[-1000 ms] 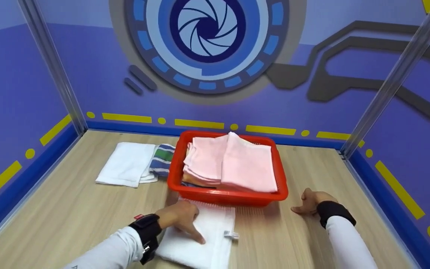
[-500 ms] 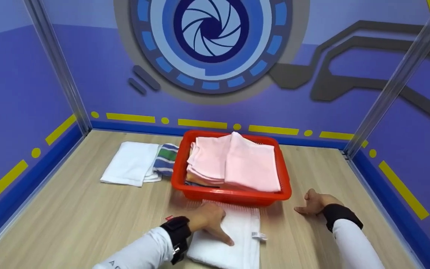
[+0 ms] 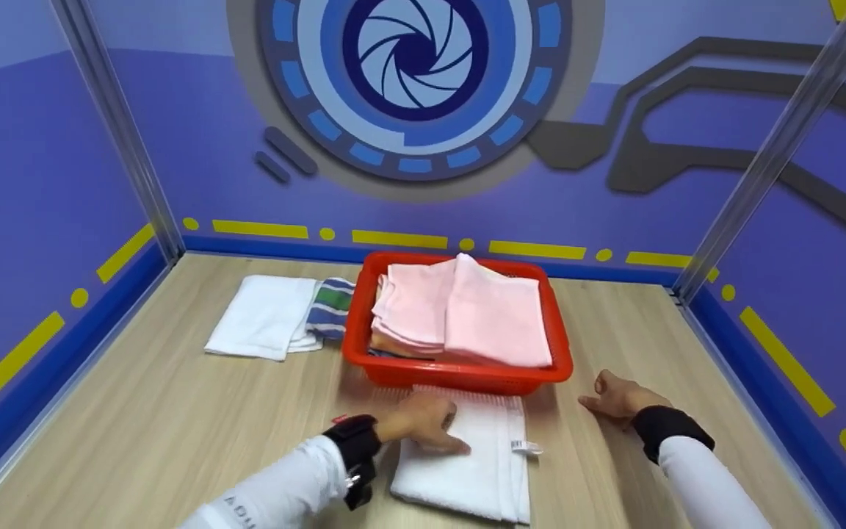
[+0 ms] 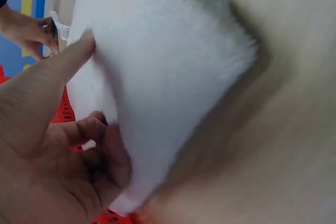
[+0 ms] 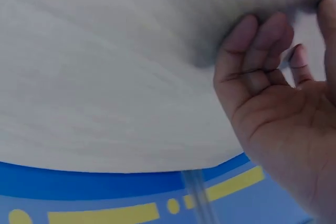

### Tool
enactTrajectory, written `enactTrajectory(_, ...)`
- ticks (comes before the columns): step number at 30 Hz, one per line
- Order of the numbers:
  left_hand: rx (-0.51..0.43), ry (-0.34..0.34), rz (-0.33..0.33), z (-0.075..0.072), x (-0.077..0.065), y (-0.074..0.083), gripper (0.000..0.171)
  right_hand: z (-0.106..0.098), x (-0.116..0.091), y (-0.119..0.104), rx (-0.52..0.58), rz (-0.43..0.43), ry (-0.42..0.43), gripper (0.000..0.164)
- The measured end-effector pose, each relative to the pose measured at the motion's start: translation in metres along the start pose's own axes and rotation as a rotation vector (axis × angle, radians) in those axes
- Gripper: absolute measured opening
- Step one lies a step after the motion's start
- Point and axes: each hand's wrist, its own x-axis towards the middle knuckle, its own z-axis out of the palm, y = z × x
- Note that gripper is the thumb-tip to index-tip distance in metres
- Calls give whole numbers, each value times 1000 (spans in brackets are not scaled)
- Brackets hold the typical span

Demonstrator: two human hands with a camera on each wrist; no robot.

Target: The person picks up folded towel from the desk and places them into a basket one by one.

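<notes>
A folded white towel (image 3: 493, 470) with a small tag on its right side lies in front of the red basket. My left hand (image 3: 427, 422) holds it near its left part. In the left wrist view the thumb (image 4: 79, 51) lies on the terry surface of the white towel (image 4: 163, 51), and the curled fingers (image 4: 118, 153) meet the cloth. My right hand (image 3: 621, 398) rests on the table right of the basket, its fingers loosely bent around nothing. In the right wrist view the palm of the right hand (image 5: 278, 98) shows.
The red basket (image 3: 460, 378) stands at the back, with pink folded towels (image 3: 496, 316) piled over other cloths. Left of it lie another white folded towel (image 3: 261, 316) and a blue-green striped towel (image 3: 331, 305). Printed walls enclose the wooden table (image 3: 210, 419) at back and sides.
My left hand has slid the white towel to the right, so it lies more squarely in front of the basket. The right hand has stayed nearly in place beside the basket.
</notes>
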Motion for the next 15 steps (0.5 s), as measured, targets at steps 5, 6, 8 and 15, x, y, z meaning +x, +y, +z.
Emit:
enactTrajectory(5, -51, 241, -60, -1, -29, -28, 38, 6, -21, -16, -8, -41, -68, 25)
enactTrajectory(6, -27, 266, -119, -1, -35, -32, 43, 7, -25, -20, -2, -59, -86, 25)
enactTrajectory(8, 13, 288, -203, -2, -44, -36, 52, 11, -29, -30, -3, -63, -101, 33)
enactTrajectory(15, -73, 262, -226, 4, -51, -25, 51, 44, -49, -76, -59, -338, -84, 55)
